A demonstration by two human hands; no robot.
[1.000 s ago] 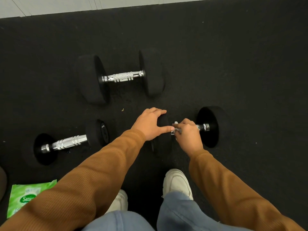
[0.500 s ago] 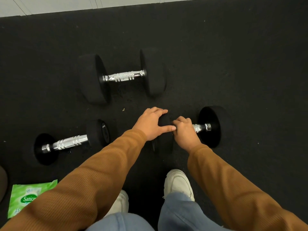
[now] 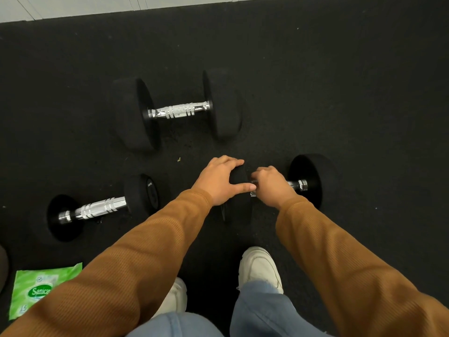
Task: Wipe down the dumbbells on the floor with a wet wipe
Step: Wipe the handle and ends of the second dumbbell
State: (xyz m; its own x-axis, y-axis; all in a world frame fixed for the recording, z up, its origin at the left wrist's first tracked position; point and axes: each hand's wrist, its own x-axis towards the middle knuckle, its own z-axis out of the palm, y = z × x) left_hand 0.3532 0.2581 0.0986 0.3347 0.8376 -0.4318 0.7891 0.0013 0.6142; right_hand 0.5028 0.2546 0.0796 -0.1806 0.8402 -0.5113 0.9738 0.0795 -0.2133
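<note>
Black rubber gym flooring (image 3: 340,93) fills nearly the whole view, and a pale strip of wall (image 3: 97,6) runs along its far edge. Taking the near dumbbell (image 3: 306,181), the one under the hands, as the landmark: far to its left and closer to the person lies a green wet-wipe pack (image 3: 31,288), flat on the floor, printed with a white-on-green oval reading "Sanica…", the rest hidden by a sleeve; a "15" shows near its lower corner. Left of the landmark lies a small dumbbell (image 3: 97,207) with a chrome ringed handle and black heads; its right head bears a label too small to read. Beyond the landmark and to its left lies a larger dumbbell (image 3: 177,110) with thick black heads and a knurled chrome handle.

The left hand (image 3: 218,181) is spread over the landmark's left head, fingers draped across the top and thumb stretched toward the handle, pressing on it rather than closing around it. The right hand (image 3: 269,186) is clenched around the chrome handle just beside that head; a small white scrap at the fist may be the wet wipe (image 3: 253,193), though it is mostly hidden. The bare stretch of handle and the right head show past the knuckles. Both sleeves (image 3: 340,263) are rust-brown. Nearer than the landmark are white shoes (image 3: 260,266) and blue jeans (image 3: 262,310).
</note>
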